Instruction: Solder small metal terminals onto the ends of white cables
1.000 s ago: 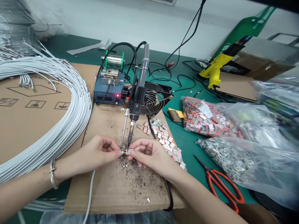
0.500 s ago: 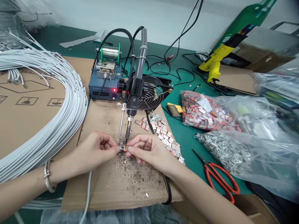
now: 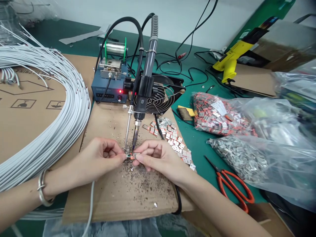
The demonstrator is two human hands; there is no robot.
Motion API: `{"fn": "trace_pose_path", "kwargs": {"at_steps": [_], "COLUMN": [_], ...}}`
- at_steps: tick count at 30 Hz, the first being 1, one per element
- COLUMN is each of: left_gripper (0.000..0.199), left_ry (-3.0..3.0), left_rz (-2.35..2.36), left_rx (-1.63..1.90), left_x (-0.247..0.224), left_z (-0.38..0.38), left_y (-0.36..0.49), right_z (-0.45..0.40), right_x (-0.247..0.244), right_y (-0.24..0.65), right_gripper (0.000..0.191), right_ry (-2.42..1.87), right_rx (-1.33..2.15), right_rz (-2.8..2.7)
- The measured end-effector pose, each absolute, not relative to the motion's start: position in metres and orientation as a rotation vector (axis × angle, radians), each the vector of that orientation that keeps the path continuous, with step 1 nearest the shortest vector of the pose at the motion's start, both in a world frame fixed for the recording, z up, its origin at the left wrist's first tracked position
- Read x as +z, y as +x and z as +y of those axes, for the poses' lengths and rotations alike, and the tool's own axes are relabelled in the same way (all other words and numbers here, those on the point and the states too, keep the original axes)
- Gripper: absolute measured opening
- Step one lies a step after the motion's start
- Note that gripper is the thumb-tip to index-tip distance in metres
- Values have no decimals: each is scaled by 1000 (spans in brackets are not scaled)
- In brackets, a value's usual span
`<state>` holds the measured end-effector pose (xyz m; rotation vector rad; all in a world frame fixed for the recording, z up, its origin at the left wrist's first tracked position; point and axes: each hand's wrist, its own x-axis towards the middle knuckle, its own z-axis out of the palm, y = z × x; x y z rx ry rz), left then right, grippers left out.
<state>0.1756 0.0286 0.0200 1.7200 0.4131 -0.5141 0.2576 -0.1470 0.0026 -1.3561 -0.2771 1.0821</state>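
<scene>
My left hand (image 3: pixel 108 158) pinches the end of a white cable (image 3: pixel 91 207), whose length hangs down below the wrist. Between thumb and fingers, my right hand (image 3: pixel 153 158) holds a small USB connector (image 3: pixel 133 156) with an orange insert. Cable end and connector meet under the tip of a soldering iron (image 3: pixel 135 135), which is clamped upright in a stand. Beside the tip, a thin metal solder feed tube (image 3: pixel 128 128) comes down to the same spot. My fingertips hide part of the joint, so whether the wires are fused cannot be made out.
A blue solder feeder (image 3: pixel 108 85) carries a solder spool (image 3: pixel 115 48), with a fan (image 3: pixel 158 98) beside it. Loose connectors (image 3: pixel 176 141) lie on the cardboard (image 3: pixel 111 197). Bagged parts (image 3: pixel 219 115), orange-handled scissors (image 3: pixel 232 184) and a yellow heat gun (image 3: pixel 232 61) are right; coiled cables (image 3: pixel 74 108) left.
The camera view has shifted slightly. Both hands keep the cable and connector at the iron's tip, with hardly any movement between them.
</scene>
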Motion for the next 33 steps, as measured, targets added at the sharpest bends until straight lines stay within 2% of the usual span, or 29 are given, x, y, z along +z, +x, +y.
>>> {"fn": "trace_pose_path", "kwargs": {"at_steps": [33], "left_gripper": [21], "left_ry": [1762], "left_rz": [429], "left_rx": [-523], "left_x": [23], "left_z": [25], "left_y": [177], "right_z": [-147], "right_x": [0], "right_y": [257], "right_gripper": [20], "right_ry": [-1382], "right_rx": [1075], "right_rz": [-325]}}
